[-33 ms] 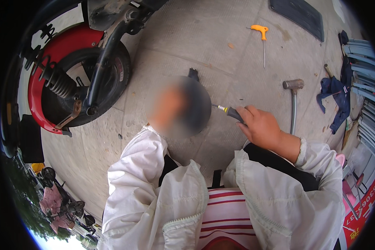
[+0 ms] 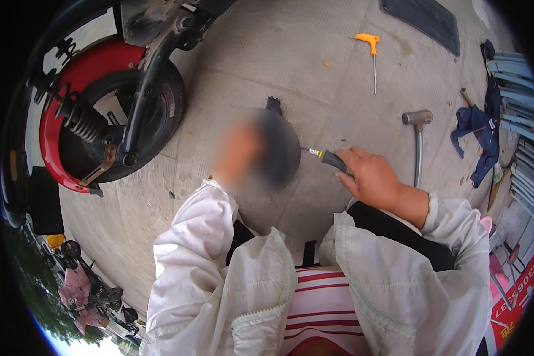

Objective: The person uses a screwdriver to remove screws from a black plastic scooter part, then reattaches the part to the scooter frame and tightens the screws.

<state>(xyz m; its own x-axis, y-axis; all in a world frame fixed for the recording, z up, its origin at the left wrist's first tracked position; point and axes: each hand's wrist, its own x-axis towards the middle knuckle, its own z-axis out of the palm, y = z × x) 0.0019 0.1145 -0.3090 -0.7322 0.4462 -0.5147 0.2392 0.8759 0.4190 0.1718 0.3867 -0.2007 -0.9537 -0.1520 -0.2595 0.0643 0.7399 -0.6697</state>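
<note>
My right hand (image 2: 371,178) is wrapped round the dark handle of a screwdriver (image 2: 333,160), which has a yellow band. Its thin shaft points left, toward a dark object (image 2: 279,151) in front of me. A round blur covers most of that object, so its kind and whether the tip touches it are hidden. A black, jagged end (image 2: 273,105) sticks out at its far side. My left hand (image 2: 238,153) is at the object's left side, inside the same blur, its fingers not readable.
On the paved ground lie an orange-handled hex key (image 2: 369,43), a hammer (image 2: 418,118), a dark blue cloth (image 2: 485,139) and a black mat (image 2: 424,24). At the left stands a vehicle's wheel (image 2: 175,98) with a red fender (image 2: 53,148). Blue-grey stacked pieces (image 2: 519,77) line the right.
</note>
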